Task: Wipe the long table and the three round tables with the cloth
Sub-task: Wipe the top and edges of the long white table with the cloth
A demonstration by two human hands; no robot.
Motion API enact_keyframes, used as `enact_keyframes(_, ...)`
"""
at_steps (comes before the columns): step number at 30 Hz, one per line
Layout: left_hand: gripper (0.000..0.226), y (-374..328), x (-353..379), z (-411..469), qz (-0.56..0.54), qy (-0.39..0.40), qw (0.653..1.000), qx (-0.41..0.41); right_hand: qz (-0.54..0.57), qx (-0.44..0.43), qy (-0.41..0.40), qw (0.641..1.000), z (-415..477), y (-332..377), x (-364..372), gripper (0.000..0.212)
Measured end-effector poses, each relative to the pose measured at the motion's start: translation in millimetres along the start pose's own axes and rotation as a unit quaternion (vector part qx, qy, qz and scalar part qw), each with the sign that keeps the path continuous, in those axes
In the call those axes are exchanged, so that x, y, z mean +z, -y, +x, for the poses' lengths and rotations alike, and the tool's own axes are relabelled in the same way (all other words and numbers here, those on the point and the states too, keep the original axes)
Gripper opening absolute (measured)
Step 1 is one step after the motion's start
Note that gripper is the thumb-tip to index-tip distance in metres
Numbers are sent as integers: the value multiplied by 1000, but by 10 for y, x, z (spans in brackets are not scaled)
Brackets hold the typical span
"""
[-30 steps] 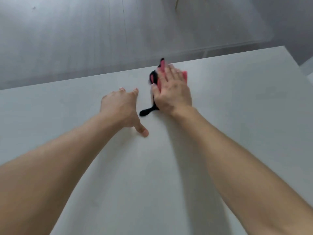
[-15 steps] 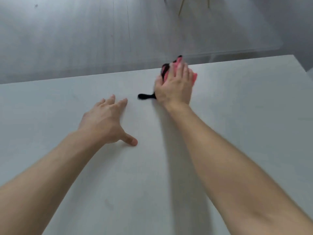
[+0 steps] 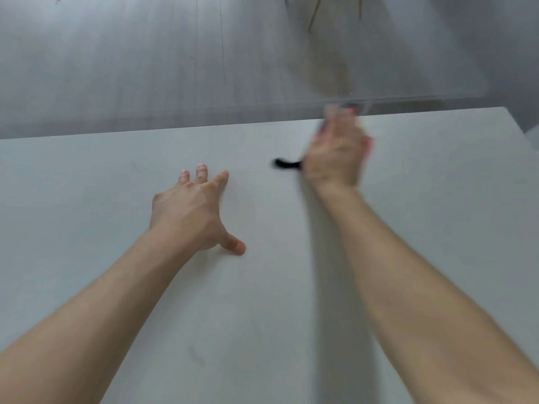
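Observation:
My right hand (image 3: 335, 153) lies flat on a pink cloth with black trim, pressing it onto the long white table (image 3: 116, 176) near the far edge. The hand is motion-blurred and covers most of the cloth; a black strip of the cloth (image 3: 285, 164) sticks out to its left and a pink sliver shows at the right. My left hand (image 3: 192, 211) rests on the table to the left, fingers spread and straight, thumb out, holding nothing.
The table's far edge runs across the view just beyond my right hand, and its right corner (image 3: 506, 110) is visible. Past it is grey floor (image 3: 145, 59) and pale chair legs (image 3: 315, 13) at the top.
My right hand has slid the cloth to the right along the far edge. My left hand has stayed planted on the table as the view shifted.

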State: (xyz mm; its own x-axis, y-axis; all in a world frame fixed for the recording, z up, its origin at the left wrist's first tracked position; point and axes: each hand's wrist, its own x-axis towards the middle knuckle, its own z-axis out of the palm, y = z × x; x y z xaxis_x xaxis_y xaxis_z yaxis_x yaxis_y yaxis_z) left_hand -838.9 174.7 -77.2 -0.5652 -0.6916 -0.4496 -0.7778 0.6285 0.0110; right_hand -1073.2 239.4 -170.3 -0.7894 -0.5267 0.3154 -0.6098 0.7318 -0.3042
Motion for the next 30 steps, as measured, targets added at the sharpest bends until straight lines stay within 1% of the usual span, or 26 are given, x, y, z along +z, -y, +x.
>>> enact_keyframes(1,153,4,5,2,1,-3,1000,2,28,-108,15,994,-115,414,134,52)
enact_keyframes(2,152,12,14,-7,4,-7,1000,1,45,-210,69,974,-242,787,202,50)
enact_keyframes(3,152,20,22,-21,8,-10,1000,-2,55,-288,144,945,-332,1035,196,50)
enact_keyframes(4,154,23,25,-33,11,-11,1000,-8,58,-340,194,918,-340,1124,128,50)
enact_keyframes(5,156,27,24,-40,13,-8,1000,-14,68,-360,216,905,-290,1062,74,51)
enact_keyframes(6,158,32,22,-45,16,-3,1000,-19,77,-350,217,908,-218,863,47,52)
enact_keyframes(7,159,42,24,-37,19,3,1000,-22,76,-314,209,923,-134,557,13,54)
enact_keyframes(8,159,56,27,-25,18,6,1000,-23,66,-250,190,947,-38,191,-32,58)
enact_keyframes(10,159,65,28,-19,11,12,1000,-18,9,-67,129,989,113,-617,-230,67)
enact_keyframes(11,159,56,33,-26,10,12,1000,-16,-15,33,98,995,147,-977,-358,70)
enact_keyframes(12,159,49,39,-27,12,11,1000,-15,-34,117,71,990,165,-1192,-481,74)
enact_keyframes(13,159,43,35,-20,14,9,1000,-14,-49,177,57,981,161,-1241,-526,76)
enact_keyframes(14,159,37,26,-12,15,9,1000,-14,-58,207,51,975,130,-1141,-504,77)
enact_keyframes(15,159,36,19,1,15,10,1000,-14,-58,202,53,976,80,-912,-432,77)
enact_keyframes(16,159,35,15,10,17,12,1000,-14,-49,157,52,985,19,-607,-319,74)
enact_keyframes(18,160,28,27,23,21,11,1000,-12,-7,7,64,998,-167,113,-101,67)
enact_keyframes(19,160,24,32,17,21,9,1000,-11,14,-71,90,993,-279,455,2,65)
enact_keyframes(21,161,15,37,-6,21,6,1000,-13,36,-190,172,966,-466,952,60,63)
enact_keyframes(22,162,5,27,-19,21,7,1000,-17,37,-234,204,950,-499,1040,16,62)
enact_keyframes(24,162,16,12,-11,19,13,999,-27,31,-312,229,921,-432,879,-36,61)
enact_keyframes(25,162,29,4,-4,21,15,999,-32,33,-329,229,915,-369,666,-79,62)
enact_keyframes(26,161,41,2,6,22,16,999,-34,35,-321,225,919,-298,384,-125,63)
enact_keyframes(27,161,50,3,16,20,18,999,-33,37,-289,217,932,-228,54,-183,65)
enact_keyframes(28,160,57,1,22,17,21,999,-29,33,-241,199,949,-169,-290,-269,67)
enact_keyframes(30,160,50,19,19,18,22,999,-25,3,-116,144,983,-89,-940,-468,69)
